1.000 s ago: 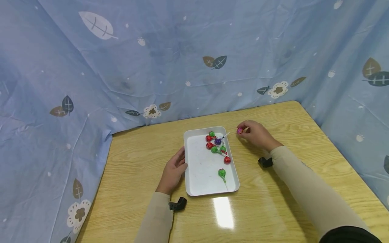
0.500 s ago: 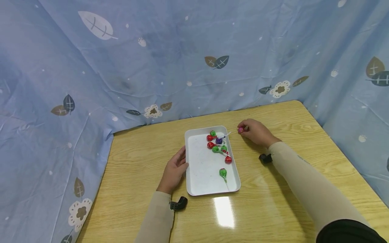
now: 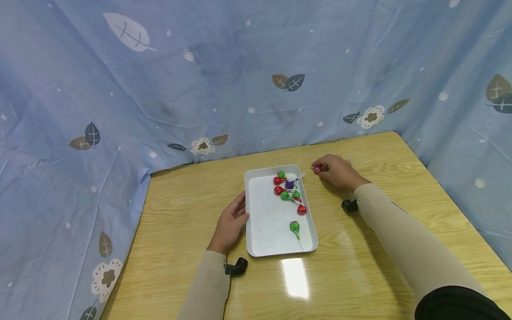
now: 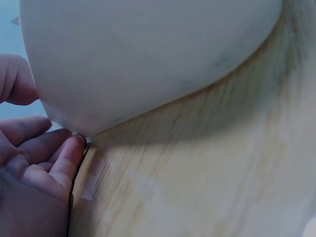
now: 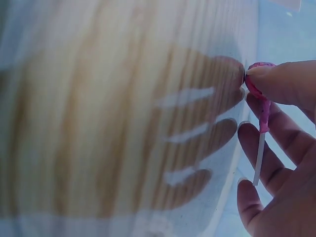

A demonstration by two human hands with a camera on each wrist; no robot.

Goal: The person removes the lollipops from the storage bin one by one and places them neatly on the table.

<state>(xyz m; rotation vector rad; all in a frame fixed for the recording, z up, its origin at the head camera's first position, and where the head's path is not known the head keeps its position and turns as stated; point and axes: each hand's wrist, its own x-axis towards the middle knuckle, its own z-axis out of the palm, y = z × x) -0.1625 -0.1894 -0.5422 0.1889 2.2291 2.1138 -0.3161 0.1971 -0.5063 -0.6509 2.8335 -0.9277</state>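
A shallow white tray point(image 3: 266, 231) lies on the wooden table. My left hand point(image 3: 229, 224) holds its left side, the thumb at the rim and the fingers against the outer wall; in the left wrist view, the fingertips point(image 4: 74, 143) meet the tray's lower edge. Beyond the tray's right side, my right hand point(image 3: 338, 172) pinches a pink-wrapped lollipop point(image 5: 264, 111) by its head, close over the table. Its white stick points toward the palm. Inside the tray, red lollipops, green lollipops and a purple lollipop point(image 3: 289, 185) cluster at the upper right. One green lollipop point(image 3: 294, 226) lies apart, lower right.
A blue patterned curtain point(image 3: 200, 80) hangs behind the table and along both sides. The wooden tabletop point(image 3: 184, 213) stretches around the tray, with a bright reflection near the front. Black wrist cameras point(image 3: 237, 266) sit on both arms.
The head view has shifted slightly, so the tray appears a little farther right. Both hands keep nearly the same places, the right still holding the pink lollipop.
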